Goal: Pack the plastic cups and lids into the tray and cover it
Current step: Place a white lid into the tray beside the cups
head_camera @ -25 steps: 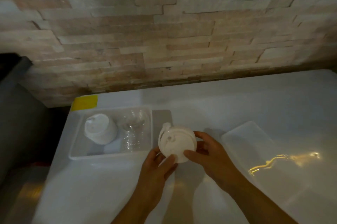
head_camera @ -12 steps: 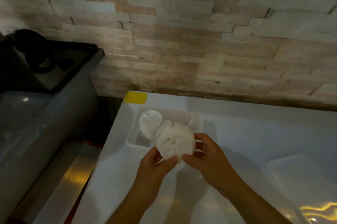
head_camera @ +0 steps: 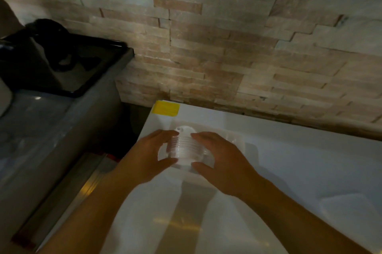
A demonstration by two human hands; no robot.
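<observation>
Both hands meet over the tray [head_camera: 237,129], a shallow white rectangular container at the near-left corner of the white table [head_camera: 310,171], just below a yellow label [head_camera: 165,108]. The left hand [head_camera: 148,156] and the right hand [head_camera: 221,158] clasp a stack of white lids [head_camera: 186,150] from opposite sides, fingers curled partway and thumbs pressed to its near edge; the ridged rims form a column, the topmost lid showing a small hole. The stack sits within the tray's outline; whether it touches the floor cannot be told. A clear plastic cup [head_camera: 232,137] lies in the tray beside the right hand, blurred. A stone wall [head_camera: 206,47] stands behind.
</observation>
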